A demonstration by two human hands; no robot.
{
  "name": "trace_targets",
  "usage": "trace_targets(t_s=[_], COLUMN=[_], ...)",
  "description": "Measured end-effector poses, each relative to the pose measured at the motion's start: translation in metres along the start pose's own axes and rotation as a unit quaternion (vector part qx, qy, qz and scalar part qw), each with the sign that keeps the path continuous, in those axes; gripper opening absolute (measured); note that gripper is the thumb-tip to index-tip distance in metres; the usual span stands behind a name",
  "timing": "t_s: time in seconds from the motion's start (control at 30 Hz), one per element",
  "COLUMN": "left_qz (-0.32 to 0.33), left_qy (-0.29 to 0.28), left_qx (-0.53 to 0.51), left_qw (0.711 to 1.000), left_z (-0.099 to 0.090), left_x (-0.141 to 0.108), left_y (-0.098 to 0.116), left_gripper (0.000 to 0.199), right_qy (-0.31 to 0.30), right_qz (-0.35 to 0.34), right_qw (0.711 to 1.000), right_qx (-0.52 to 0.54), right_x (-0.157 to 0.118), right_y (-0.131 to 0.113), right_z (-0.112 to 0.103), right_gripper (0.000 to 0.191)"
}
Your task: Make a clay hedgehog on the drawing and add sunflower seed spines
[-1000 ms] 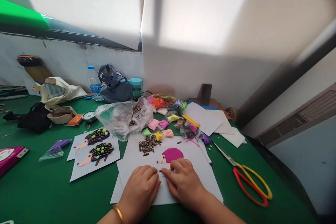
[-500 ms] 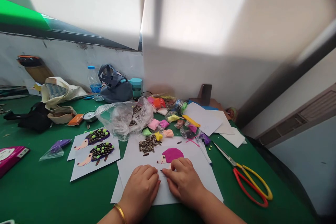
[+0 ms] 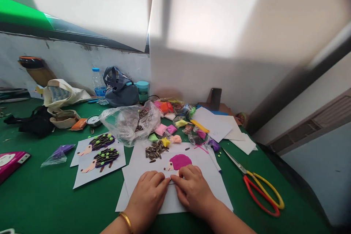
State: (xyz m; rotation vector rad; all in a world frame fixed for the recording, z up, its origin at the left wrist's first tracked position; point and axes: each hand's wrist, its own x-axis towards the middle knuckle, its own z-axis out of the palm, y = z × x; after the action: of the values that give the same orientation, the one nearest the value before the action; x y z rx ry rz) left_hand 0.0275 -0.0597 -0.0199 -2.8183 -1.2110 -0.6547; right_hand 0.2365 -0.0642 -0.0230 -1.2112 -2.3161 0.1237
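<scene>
Low over a white sheet of paper (image 3: 142, 184), my left hand (image 3: 149, 195) and my right hand (image 3: 193, 186) meet at their fingertips, fingers curled. A tiny dark bit shows between the two index tips; its kind is too small to make out. Just beyond my right hand lies a hedgehog figure (image 3: 181, 162) with a magenta clay body and a pale face with dark eye and nose. My right knuckles cover its lower part. A pile of striped sunflower seeds (image 3: 156, 150) sits on the paper, left of the figure.
Two finished hedgehog cards (image 3: 105, 157) lie to the left. Red-and-yellow scissors (image 3: 260, 186) lie open at the right. Behind the paper are a plastic bag of seeds (image 3: 131, 122) and several coloured clay packets (image 3: 171, 128). A phone (image 3: 215, 98) leans on the wall.
My left fingertips have moved slightly right and now meet the right index tip, closing the small gap around the dark bit. The things on the table stay put.
</scene>
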Motion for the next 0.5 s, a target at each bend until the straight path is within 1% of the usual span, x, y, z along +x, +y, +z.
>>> trace_targets(t_s=[0.13, 0.33, 0.4, 0.5], left_qz=[-0.005, -0.01, -0.012, -0.012], left_qy=[-0.011, -0.015, -0.015, -0.018], left_qx=[0.0, -0.008, -0.009, -0.014], left_qw=[1.0, 1.0, 1.0, 1.0], left_z=[0.001, 0.001, 0.0, 0.0], left_x=[0.0, 0.0, 0.0, 0.0], left_y=[0.0, 0.0, 0.0, 0.0], left_gripper=[0.024, 0.028, 0.028, 0.026], right_qy=[0.003, 0.0, 0.013, 0.023], right_qz=[-0.003, 0.002, 0.013, 0.064], right_qw=[1.0, 1.0, 1.0, 0.996], right_qx=[0.006, 0.009, 0.001, -0.062], right_x=[-0.001, 0.0, 0.002, 0.008], right_y=[0.002, 0.003, 0.011, 0.039], right_z=[0.001, -0.001, -0.005, -0.02], right_gripper=[0.023, 0.025, 0.023, 0.017])
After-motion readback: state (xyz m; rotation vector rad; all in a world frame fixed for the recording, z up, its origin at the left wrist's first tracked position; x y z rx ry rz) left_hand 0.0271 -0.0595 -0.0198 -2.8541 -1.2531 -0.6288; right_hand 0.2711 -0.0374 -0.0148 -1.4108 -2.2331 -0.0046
